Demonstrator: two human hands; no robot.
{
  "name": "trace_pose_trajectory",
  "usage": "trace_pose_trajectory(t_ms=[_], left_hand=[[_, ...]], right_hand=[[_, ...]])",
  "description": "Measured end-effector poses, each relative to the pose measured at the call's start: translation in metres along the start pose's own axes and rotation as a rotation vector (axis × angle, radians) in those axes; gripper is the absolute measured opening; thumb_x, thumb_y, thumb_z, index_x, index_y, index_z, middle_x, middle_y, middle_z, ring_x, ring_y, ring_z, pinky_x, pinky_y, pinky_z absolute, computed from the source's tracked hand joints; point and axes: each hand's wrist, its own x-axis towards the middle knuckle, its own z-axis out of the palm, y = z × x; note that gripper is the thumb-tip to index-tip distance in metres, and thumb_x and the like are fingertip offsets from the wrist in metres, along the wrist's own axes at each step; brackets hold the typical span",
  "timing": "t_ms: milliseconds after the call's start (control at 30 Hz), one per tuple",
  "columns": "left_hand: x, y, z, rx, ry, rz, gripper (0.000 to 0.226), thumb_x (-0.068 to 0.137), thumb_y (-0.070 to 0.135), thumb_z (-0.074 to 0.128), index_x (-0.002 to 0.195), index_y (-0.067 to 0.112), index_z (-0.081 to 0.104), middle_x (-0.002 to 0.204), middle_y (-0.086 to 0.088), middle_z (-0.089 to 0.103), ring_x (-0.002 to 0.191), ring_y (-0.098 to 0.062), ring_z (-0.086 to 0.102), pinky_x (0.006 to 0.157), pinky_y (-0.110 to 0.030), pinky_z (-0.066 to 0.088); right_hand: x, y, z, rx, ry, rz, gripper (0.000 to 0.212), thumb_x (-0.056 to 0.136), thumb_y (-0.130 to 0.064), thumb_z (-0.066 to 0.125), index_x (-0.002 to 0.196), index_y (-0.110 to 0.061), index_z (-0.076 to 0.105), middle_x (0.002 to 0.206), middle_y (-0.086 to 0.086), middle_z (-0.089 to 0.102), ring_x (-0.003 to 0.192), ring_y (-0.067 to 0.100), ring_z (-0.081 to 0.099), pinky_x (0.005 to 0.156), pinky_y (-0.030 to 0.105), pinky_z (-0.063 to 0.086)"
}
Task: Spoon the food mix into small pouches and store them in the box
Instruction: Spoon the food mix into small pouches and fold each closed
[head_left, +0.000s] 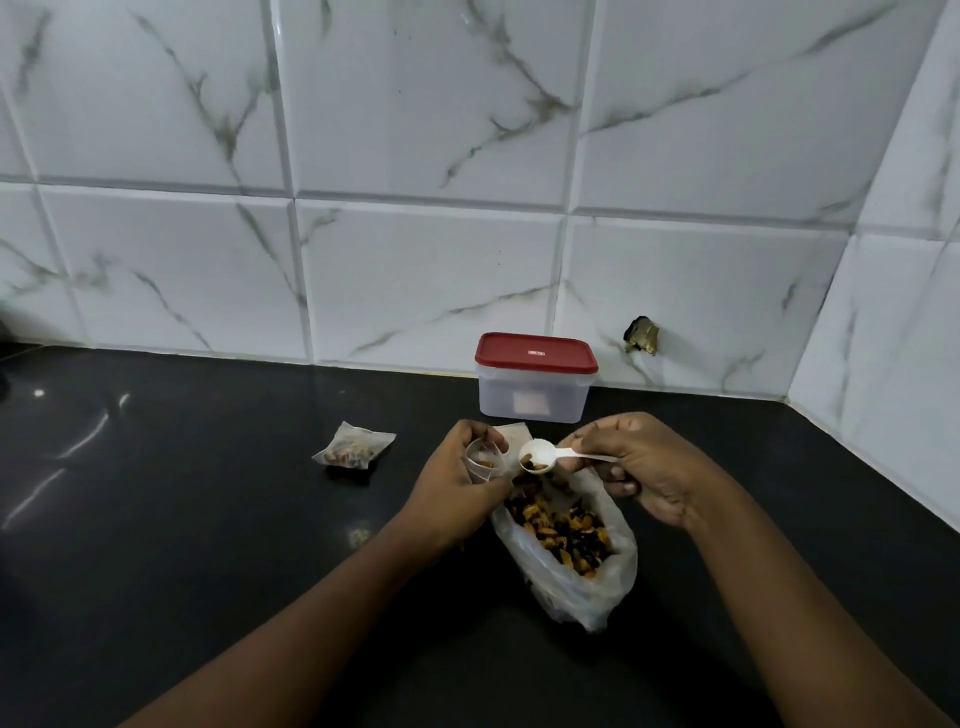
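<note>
Between curled fingers of left hand (457, 470), small open pouch (485, 461) is gripped, mouth turned toward white spoon (540, 456). Spoon handle is pinched in right hand (644, 462); loaded bowl is held just beside pouch mouth, above open bag (582, 577) of food mix (561, 527). Farther left, filled pouch (354, 449) is laid on black counter (208, 545). Behind, red-lidded box (535, 379) is stood closed against tiled wall (415, 156).
</note>
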Motion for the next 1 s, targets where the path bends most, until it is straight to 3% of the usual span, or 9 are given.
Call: trace_pose_trajectory(t_ms=[100,233,333,500,633,833,1000], left_hand=[[-0.001,0.001,0.001,-0.052,-0.009,0.000,0.037,0.086,0.007,0.077,0.115,0.022,0.060,0.107,0.003,0.072,0.095,-0.009,0.073,0.086,-0.037,0.063],[0.001,-0.001,0.000,-0.026,0.004,0.023,0.033,0.086,0.007,0.077,0.112,0.018,0.060,0.104,-0.005,0.071,0.091,-0.019,0.072,0.083,-0.045,0.062],[0.002,-0.003,0.000,-0.013,0.020,0.026,0.035,0.085,0.002,0.075,0.112,0.018,0.059,0.107,-0.009,0.068,0.088,-0.016,0.069,0.081,-0.045,0.062],[0.002,-0.001,0.001,-0.026,0.000,-0.001,0.042,0.084,-0.001,0.075,0.117,0.019,0.059,0.110,-0.002,0.071,0.094,-0.014,0.072,0.084,-0.036,0.062],[0.001,0.001,0.000,-0.020,-0.002,0.006,0.040,0.083,-0.003,0.073,0.116,0.015,0.059,0.113,0.001,0.067,0.090,-0.005,0.070,0.081,-0.029,0.061],[0.000,0.002,0.000,-0.013,0.007,0.008,0.040,0.082,-0.003,0.073,0.115,0.016,0.060,0.113,0.003,0.068,0.088,0.000,0.069,0.072,-0.017,0.056],[0.000,0.001,0.000,-0.013,-0.001,-0.002,0.042,0.082,-0.004,0.073,0.115,0.018,0.059,0.115,0.003,0.067,0.089,-0.004,0.070,0.077,-0.026,0.061]], right_hand=[[-0.004,-0.004,0.015,0.015,-0.002,-0.160,0.017,0.099,-0.008,0.065,0.098,-0.011,0.082,0.096,0.019,0.077,0.055,0.008,0.046,0.049,0.019,0.038],[-0.013,-0.008,0.035,-0.453,-0.058,-0.361,0.016,0.097,-0.020,0.072,0.104,-0.031,0.082,0.102,-0.013,0.078,0.089,0.001,0.071,0.079,0.020,0.053],[-0.014,-0.007,0.039,-0.540,-0.101,-0.422,0.018,0.094,-0.018,0.075,0.107,-0.029,0.081,0.103,-0.016,0.078,0.100,0.001,0.071,0.090,0.022,0.054],[-0.013,-0.013,0.022,-0.498,0.068,-0.453,0.017,0.094,-0.016,0.074,0.100,-0.030,0.081,0.097,-0.021,0.076,0.093,-0.003,0.070,0.082,0.021,0.054],[-0.008,-0.011,0.008,-0.813,0.108,-0.337,0.016,0.093,-0.018,0.069,0.090,-0.031,0.078,0.086,-0.013,0.073,0.074,-0.001,0.067,0.065,0.018,0.048],[0.000,0.002,0.023,-1.091,-0.019,-0.316,0.026,0.099,-0.015,0.063,0.116,-0.026,0.079,0.110,-0.009,0.074,0.092,0.006,0.069,0.085,0.029,0.058],[-0.006,-0.006,0.014,-0.929,-0.009,-0.228,0.016,0.093,-0.016,0.067,0.092,-0.023,0.081,0.087,-0.009,0.076,0.081,0.005,0.071,0.078,0.028,0.059]])
